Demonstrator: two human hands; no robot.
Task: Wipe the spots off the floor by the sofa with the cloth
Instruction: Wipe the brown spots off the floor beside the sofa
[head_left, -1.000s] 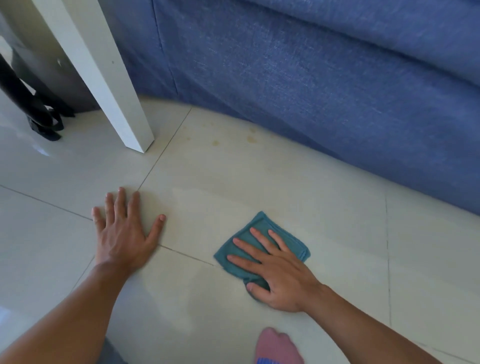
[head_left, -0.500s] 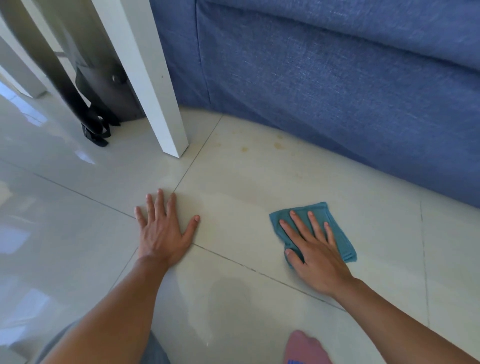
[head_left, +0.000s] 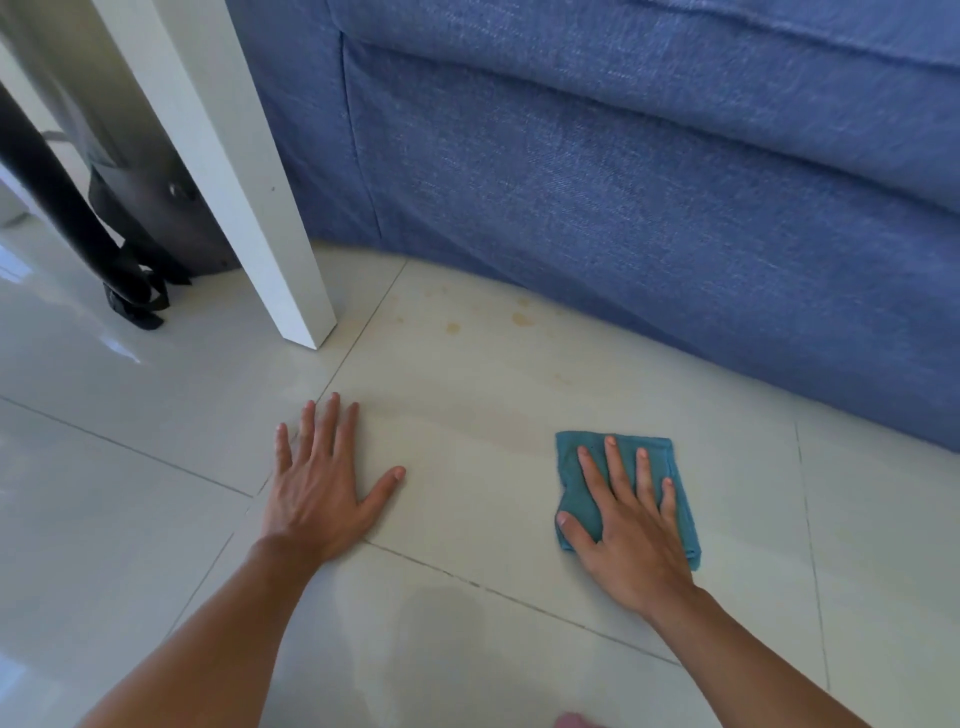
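Observation:
A folded teal cloth (head_left: 582, 457) lies flat on the pale floor tiles (head_left: 467, 493). My right hand (head_left: 631, 525) presses down on it with fingers spread, covering most of it. My left hand (head_left: 322, 483) rests flat on the bare tile to the left, fingers apart, holding nothing. Several yellowish-brown spots (head_left: 521, 317) mark the floor farther ahead, close to the base of the blue sofa (head_left: 649, 208). The cloth sits well short of those spots.
A white table leg (head_left: 275, 249) stands on the floor at the left of the spots. Behind it a dark bag with black straps (head_left: 140, 260) rests on the tiles. The sofa base curves along the back and right.
My right hand has slid the cloth to the right and slightly forward across the tile. The view has moved in toward the sofa; my left hand stays planted.

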